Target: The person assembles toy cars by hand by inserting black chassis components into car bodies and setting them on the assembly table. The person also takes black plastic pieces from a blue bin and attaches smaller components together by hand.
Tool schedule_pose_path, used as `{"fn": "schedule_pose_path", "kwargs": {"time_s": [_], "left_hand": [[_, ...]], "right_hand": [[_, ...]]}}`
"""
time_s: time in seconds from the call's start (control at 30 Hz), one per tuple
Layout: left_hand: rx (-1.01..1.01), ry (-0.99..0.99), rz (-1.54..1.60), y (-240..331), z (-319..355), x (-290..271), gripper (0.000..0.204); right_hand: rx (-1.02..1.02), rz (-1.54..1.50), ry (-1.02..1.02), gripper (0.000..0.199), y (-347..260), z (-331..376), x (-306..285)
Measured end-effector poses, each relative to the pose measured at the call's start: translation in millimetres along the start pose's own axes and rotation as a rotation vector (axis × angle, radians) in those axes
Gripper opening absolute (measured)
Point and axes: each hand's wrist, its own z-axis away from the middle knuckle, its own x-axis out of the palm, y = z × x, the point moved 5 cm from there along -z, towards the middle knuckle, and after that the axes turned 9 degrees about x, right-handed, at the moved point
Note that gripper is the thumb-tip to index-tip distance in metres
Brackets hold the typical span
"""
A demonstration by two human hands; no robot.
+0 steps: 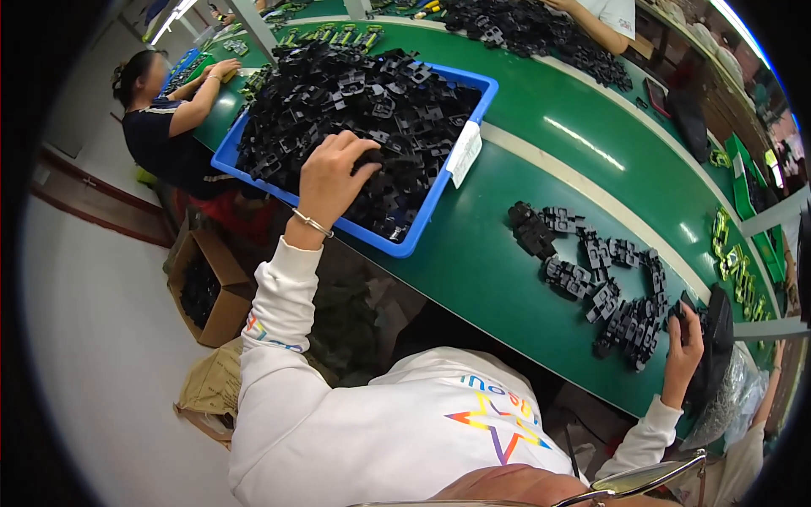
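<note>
The left hand [331, 179] reaches into the blue bin [422, 224]. Its grip is curled closed around black plastic parts [363, 106] at the near side of the heap; the fingertips are buried among the pieces, so the exact number held cannot be told. A thin bracelet [311, 223] sits on the wrist just behind the grip. Beyond the grip, the heap fills the bin to its rim. A white tag [464, 152] hangs over the bin wall, to the right of the grip.

The right hand [686, 342] rests at the near edge of the green surface [481, 253]. Its grip is closed on a single black part [681, 311], thumb and fingers wrapped around it. Just to the left of this grip, a curved row of assembled black parts [591, 270] lies on the surface, the nearest pieces touching or just beside the fingers.

Farther out, below the left arm, an open cardboard box [221, 296] stands on the floor. Beyond the bin, a seated person in a dark shirt [160, 127] works at the same surface.
</note>
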Motion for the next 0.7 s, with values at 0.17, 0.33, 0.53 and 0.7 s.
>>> {"fn": "schedule_pose_path", "kwargs": {"time_s": [0.17,0.33,0.53,0.7], "left_hand": [[-0.185,0.282,0.576,11.6,1.1,-10.3,0.016],[-0.453,0.042,1.429,90.7,-5.8,21.7,0.023],[-0.337,-0.236,1.504,183.3,-6.1,69.7,0.034],[-0.612,-0.372,1.935,214.1,3.9,102.6,0.034]], "right_hand": [[0.012,-0.212,-0.064,0.024,-32.1,-5.2,25.2],[0.029,-0.427,-0.237,0.026,-75.7,-8.7,70.7],[0.144,-0.668,-0.459,0.028,-118.3,0.3,118.2],[0.164,-0.747,-0.516,0.029,-123.2,6.5,129.8]]}}
